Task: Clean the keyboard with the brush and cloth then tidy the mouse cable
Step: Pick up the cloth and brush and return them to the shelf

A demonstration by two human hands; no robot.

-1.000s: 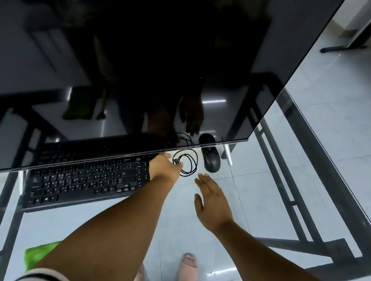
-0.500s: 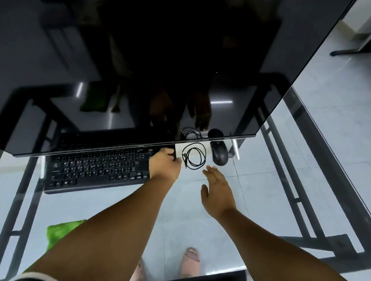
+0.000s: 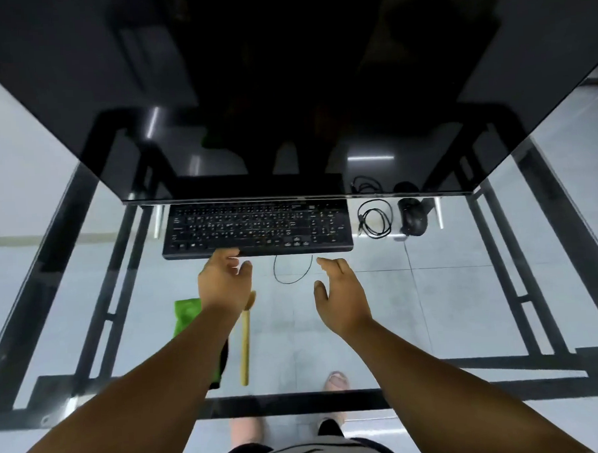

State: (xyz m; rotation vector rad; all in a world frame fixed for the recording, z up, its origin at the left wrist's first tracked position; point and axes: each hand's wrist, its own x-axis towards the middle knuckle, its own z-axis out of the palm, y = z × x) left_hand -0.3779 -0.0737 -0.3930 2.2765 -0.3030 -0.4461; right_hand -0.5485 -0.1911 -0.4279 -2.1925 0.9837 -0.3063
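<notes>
Forearms reach forward from the bottom edge, yours, both bare over the glass desk (image 3: 449,287). Your left hand (image 3: 224,285) hovers just short of the keyboard (image 3: 256,228), fingers loosely curled and holding nothing, its fingertips at the keyboard's near edge; whether they touch it you cannot tell. Your right hand (image 3: 341,293) is apart from it, fingers relaxed and spread, empty too. Under your left forearm lie the green cloth (image 3: 188,315) and the wooden brush (image 3: 245,343), both partly covered by the arm; the brush's bristle end is hard to make out. A thin cable (image 3: 286,279) loops out from beneath the keyboard. Farther right sit the coiled mouse cable (image 3: 376,218) and, just beside it, the mouse (image 3: 411,217). The dark monitor (image 3: 283,88) overhangs the mouse's far end.
</notes>
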